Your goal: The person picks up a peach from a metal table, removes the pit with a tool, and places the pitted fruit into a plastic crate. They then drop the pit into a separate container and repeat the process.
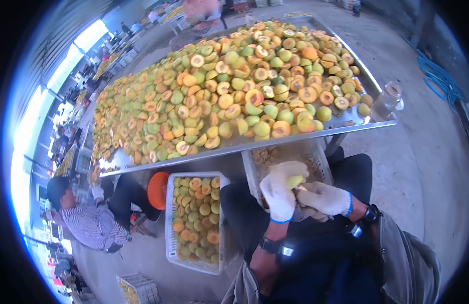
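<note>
My left hand (280, 191), in a white knit glove with a blue cuff edge, is closed around a yellow-green apricot piece (294, 181). Close against it, my right hand (326, 198), gloved the same way, has its fingers curled at the fruit. A small shiny tip shows at those fingers, but what it belongs to is hidden. Both hands are above a white plastic crate (250, 175) between my knees, with brownish pits or scraps (269, 153) inside. Just beyond, many halved apricots (229, 99) are heaped on a metal-rimmed table (254, 144).
A clear jar (386, 101) stands on the table's right corner. Left of my legs is a white crate (169, 223) full of apricot halves, beside an orange bucket (157, 190). A seated person (95, 223) is farther left. Blue hose (437, 78) lies at the right wall.
</note>
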A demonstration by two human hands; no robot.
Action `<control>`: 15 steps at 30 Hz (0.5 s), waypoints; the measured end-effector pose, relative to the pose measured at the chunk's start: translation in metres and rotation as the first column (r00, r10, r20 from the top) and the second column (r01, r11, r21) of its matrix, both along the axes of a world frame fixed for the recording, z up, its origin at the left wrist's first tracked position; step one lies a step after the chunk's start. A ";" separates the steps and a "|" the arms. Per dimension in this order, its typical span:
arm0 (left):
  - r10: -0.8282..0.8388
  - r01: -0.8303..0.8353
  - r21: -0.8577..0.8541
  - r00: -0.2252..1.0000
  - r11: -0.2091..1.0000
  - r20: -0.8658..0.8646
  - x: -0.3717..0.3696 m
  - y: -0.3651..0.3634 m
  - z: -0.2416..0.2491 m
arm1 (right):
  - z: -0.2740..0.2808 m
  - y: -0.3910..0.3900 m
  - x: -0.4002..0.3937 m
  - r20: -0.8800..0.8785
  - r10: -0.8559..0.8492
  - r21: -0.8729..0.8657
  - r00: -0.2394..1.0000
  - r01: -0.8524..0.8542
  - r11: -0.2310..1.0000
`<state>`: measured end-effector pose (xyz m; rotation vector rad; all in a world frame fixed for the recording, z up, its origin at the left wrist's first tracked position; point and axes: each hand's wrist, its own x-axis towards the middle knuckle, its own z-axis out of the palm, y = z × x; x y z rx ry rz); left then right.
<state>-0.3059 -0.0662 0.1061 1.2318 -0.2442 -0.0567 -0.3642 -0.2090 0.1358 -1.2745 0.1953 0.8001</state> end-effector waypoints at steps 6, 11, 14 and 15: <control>0.055 -0.054 0.015 0.984 0.998 -0.170 -0.011 0.003 0.002 | 0.009 0.007 0.001 0.086 0.087 -0.318 0.993 -0.055 0.946; 0.132 -0.132 0.006 0.991 0.991 -0.035 -0.013 -0.003 0.001 | 0.000 0.003 -0.004 0.041 0.056 -0.088 0.998 -0.052 0.995; 0.215 -0.209 0.090 0.974 0.974 -0.070 -0.020 -0.008 -0.008 | -0.010 0.007 -0.011 0.201 0.003 -0.197 0.980 0.037 0.980; 0.170 -0.169 0.021 0.965 0.985 -0.199 -0.022 -0.013 0.010 | -0.012 0.006 -0.014 0.269 -0.006 -0.232 0.963 0.071 0.970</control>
